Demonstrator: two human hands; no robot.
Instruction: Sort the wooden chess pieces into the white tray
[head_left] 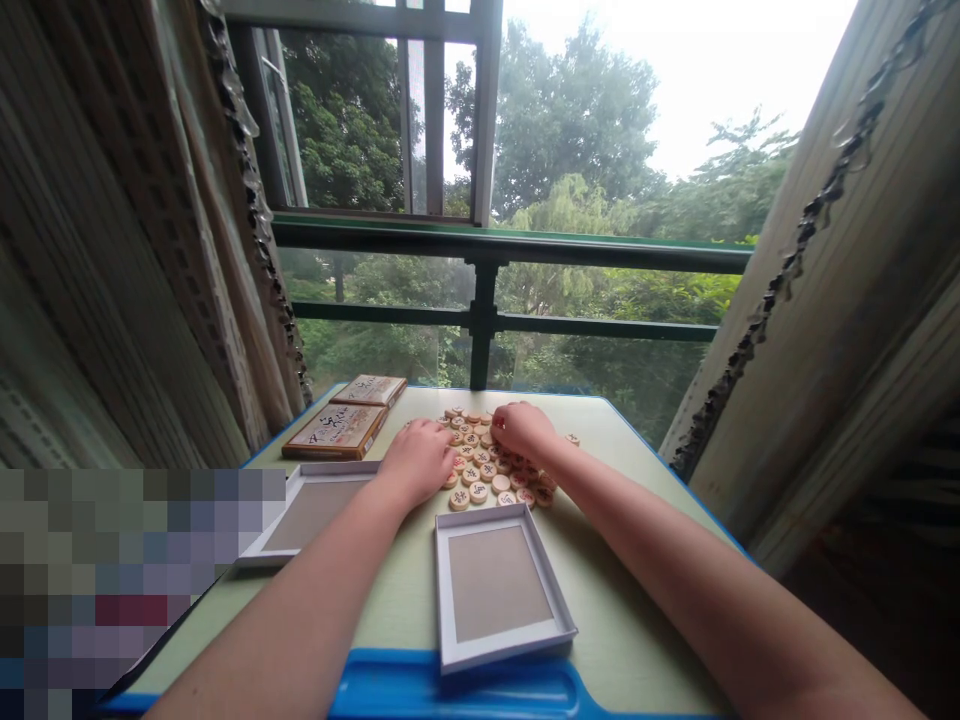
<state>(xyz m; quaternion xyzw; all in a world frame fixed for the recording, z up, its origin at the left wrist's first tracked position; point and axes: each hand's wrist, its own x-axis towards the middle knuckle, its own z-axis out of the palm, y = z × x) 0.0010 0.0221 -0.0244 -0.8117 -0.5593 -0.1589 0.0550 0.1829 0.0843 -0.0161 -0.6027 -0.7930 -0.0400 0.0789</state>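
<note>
clearly, the round wooden pieces (488,471) lie heaped on the pale table (611,440) just beyond an open box half (499,585), the left hand (420,463) at their left edge and the right hand (522,428) over their far side, fingers curled, though whether either grips a piece i cannot tell.

The counter (405,590) has a pale green top, a blue edge and a blue moulded recess (465,695) at the near side. Round wooden pieces (500,484), some marked with characters, lie clustered at centre; one piece (572,439) lies apart, right. Two shallow trays (499,580) lie nearer. Two printed boxes (334,428) lie far left, end to end.
</note>
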